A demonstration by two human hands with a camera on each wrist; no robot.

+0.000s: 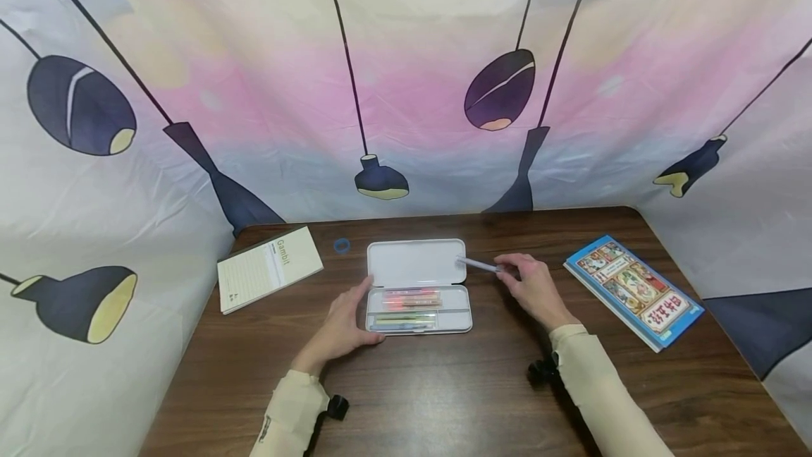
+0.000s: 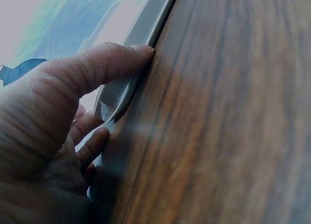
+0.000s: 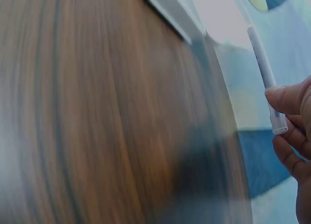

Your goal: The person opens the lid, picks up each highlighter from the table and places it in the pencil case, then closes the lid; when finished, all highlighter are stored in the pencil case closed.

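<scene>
A white pencil case (image 1: 416,264) lies open on the table with its lid tipped back. Several pens (image 1: 412,300), pinkish, orange, green and blue, fill the left part of its two compartments. My left hand (image 1: 342,323) grips the case's left end; in the left wrist view the thumb (image 2: 116,63) presses its front side and the other fingers are around the corner, partly hidden. Over on the right, my right hand (image 1: 533,288) pinches a slim pale pen (image 1: 480,264) between thumb and fingers, its far end in front of the lid. The right wrist view shows the pen's clear hollow end (image 3: 279,129).
A cream notebook (image 1: 273,268) lies at the back left, with a small blue ring (image 1: 342,245) beside it. On the right is a blue illustrated book (image 1: 634,291). A printed curtain (image 1: 431,90) hangs behind the dark wooden table (image 1: 431,393).
</scene>
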